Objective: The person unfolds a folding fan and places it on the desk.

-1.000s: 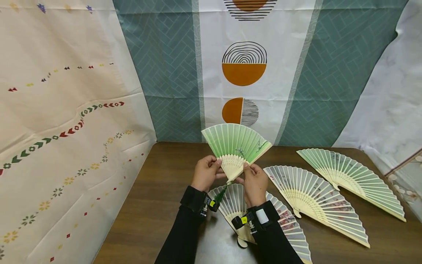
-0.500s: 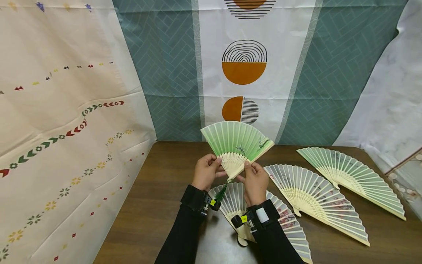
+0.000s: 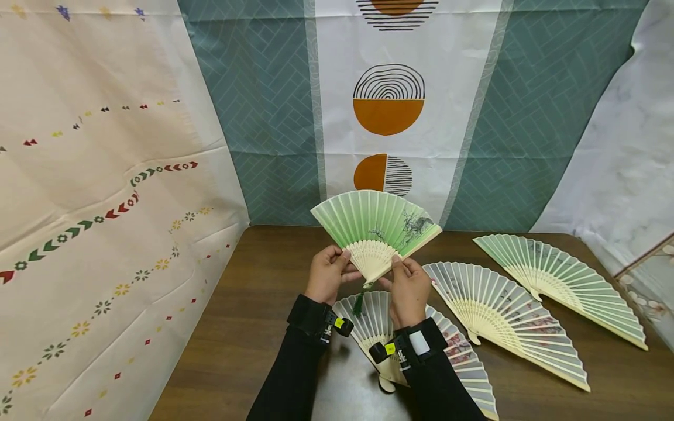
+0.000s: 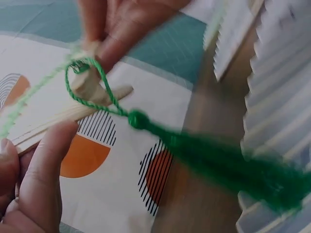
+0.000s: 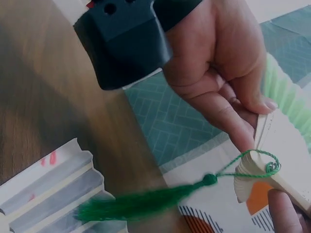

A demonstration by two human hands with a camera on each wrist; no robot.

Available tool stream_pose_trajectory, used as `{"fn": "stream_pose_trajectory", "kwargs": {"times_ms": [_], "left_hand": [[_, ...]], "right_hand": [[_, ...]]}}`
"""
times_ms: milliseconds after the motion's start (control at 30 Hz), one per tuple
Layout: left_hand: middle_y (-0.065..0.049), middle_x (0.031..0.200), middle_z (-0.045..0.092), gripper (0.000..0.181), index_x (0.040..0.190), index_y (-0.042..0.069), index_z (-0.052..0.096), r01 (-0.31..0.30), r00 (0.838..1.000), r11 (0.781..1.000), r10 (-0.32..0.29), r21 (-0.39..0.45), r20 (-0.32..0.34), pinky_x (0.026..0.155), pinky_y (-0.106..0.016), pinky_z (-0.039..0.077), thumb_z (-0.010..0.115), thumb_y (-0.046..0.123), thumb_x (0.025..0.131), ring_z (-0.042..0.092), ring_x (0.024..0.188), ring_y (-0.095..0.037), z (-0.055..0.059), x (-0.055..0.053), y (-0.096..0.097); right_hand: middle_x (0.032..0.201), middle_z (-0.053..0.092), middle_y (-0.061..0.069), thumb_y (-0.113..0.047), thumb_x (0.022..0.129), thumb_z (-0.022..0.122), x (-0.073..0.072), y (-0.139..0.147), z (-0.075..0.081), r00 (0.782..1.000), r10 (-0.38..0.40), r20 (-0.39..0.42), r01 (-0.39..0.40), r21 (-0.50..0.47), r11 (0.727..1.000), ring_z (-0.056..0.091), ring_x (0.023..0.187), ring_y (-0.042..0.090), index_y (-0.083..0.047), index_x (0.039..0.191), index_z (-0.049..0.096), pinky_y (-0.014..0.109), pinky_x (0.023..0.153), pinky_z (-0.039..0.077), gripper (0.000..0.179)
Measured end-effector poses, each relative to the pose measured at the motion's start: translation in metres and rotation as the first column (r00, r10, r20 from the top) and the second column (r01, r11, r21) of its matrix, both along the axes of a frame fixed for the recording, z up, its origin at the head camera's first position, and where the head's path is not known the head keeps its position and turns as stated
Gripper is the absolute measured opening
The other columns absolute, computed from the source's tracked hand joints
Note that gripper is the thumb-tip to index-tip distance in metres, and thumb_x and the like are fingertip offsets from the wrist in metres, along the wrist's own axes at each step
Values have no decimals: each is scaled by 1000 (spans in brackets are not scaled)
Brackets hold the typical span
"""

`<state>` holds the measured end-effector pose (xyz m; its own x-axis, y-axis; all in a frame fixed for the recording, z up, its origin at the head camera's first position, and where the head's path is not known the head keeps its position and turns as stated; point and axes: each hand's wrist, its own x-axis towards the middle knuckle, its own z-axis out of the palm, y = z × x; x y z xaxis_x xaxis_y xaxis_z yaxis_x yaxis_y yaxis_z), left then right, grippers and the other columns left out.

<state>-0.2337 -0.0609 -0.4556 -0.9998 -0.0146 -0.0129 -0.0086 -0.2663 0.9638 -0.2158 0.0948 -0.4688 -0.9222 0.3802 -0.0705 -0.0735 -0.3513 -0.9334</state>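
Observation:
A green folding fan (image 3: 371, 219), partly spread, is held up above the table by both hands. My left hand (image 3: 325, 276) pinches its left outer rib, and my right hand (image 3: 409, 289) pinches the right one. Pale ribs meet at a pivot, where a green cord loop carries a green tassel (image 4: 228, 165). In the right wrist view the tassel (image 5: 141, 204) hangs beside the ribs, with my left hand's thumb and fingers (image 5: 238, 121) on the fan's edge. A dark branch print shows on the fan's right side.
Beneath my right forearm, a white fan (image 3: 463, 356) lies spread on the brown table (image 3: 221, 345). Another spread white fan (image 3: 505, 321) and a paler green fan (image 3: 568, 286) lie to the right. Patterned cloths (image 3: 263, 117) hang behind and at the sides.
The green fan has spread wider, its left and right edges moving apart, and more of the branch print shows. The tassel has swung. Both hands keep their hold, nearly in place.

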Motion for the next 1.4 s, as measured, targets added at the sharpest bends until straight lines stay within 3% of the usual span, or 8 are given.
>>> {"fn": "stream_pose_trajectory", "kwargs": {"times_ms": [200, 433, 567, 900, 1133, 1400], "left_hand": [[-5, 89, 69, 16, 103, -9, 59, -8, 1000, 1000, 8, 20, -10, 71, -25, 72, 53, -5, 117, 76, 74, -11, 2, 1, 2], [-5, 91, 67, 24, 95, -1, 54, -17, 1000, 997, 17, 75, -7, 73, -26, 72, 51, -6, 118, 76, 75, -10, 4, 2, 5], [-5, 94, 68, 22, 98, -1, 56, -21, 1000, 995, 22, 96, -3, 75, -26, 73, 50, -5, 118, 75, 77, -11, 3, 1, 5], [-6, 96, 72, 15, 115, -12, 61, -33, 999, 989, 34, 144, -3, 78, -25, 73, 49, -4, 119, 77, 79, -11, 3, 2, 9], [-8, 98, 70, 16, 108, -8, 60, -47, 999, 986, 50, 160, -17, 78, -26, 73, 49, -3, 119, 77, 80, -13, 3, 2, 10], [-8, 98, 70, 18, 104, -5, 60, -53, 997, 981, 62, 187, -42, 77, -25, 73, 49, -3, 119, 77, 82, -13, 0, 1, 12]], "right_hand": [[111, 78, 16, -10, 118, 62, -1, 1, -1, 1000, -14, 3, 14, -13, 1000, 80, 88, 8, 16, 127, 69, 25, 68, 71, 29], [134, 73, 30, -13, 119, 60, -1, 3, 1, 1000, -18, 13, 19, -46, 999, 82, 93, 7, 15, 132, 68, 23, 71, 71, 32], [136, 72, 31, -14, 119, 60, -1, 4, 1, 1000, -27, 1, 27, -74, 997, 83, 94, 7, 15, 130, 67, 23, 71, 71, 32], [117, 77, 15, -10, 119, 58, -1, 7, 4, 998, -58, -8, 56, -122, 991, 84, 89, 8, 16, 126, 67, 25, 72, 72, 28], [126, 75, 21, -12, 119, 60, -1, 8, 8, 999, -54, -4, 53, -161, 985, 84, 92, 8, 16, 127, 67, 25, 74, 72, 30], [116, 76, 11, -12, 119, 60, 1, 9, 10, 999, -43, 1, 42, -197, 980, 84, 91, 8, 15, 128, 65, 24, 75, 72, 30]]}}
